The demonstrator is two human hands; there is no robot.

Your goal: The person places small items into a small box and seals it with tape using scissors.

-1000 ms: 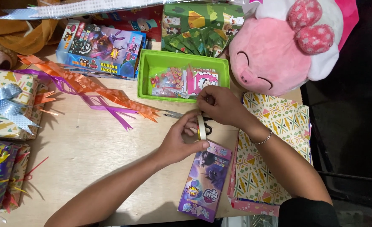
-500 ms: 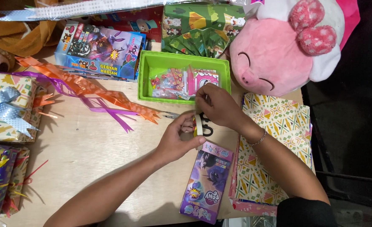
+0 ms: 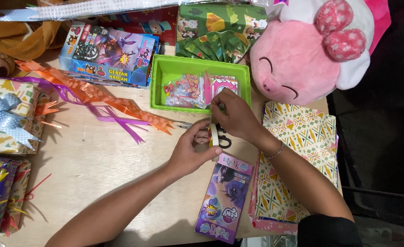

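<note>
My left hand (image 3: 194, 151) grips a roll of clear tape (image 3: 214, 135), held on edge above the wooden table (image 3: 101, 169). My right hand (image 3: 231, 114) pinches the top of the same roll, fingers on the tape's free end. Black-handled scissors (image 3: 222, 139) lie on the table just under and behind the roll. A purple toy box (image 3: 225, 196) lies flat right below my hands.
A green plastic tray (image 3: 165, 75) of sticker packs stands behind my hands. Orange and purple ribbons (image 3: 101, 98) trail to the left. Patterned wrapping paper (image 3: 298, 151) lies at right, a pink plush (image 3: 302, 59) at back right, wrapped gifts (image 3: 5, 114) at left, a blue toy box (image 3: 108, 55) behind.
My right hand has shifted slightly up along the tape roll; both hands stay together over the scissors. The rest of the table is unchanged.
</note>
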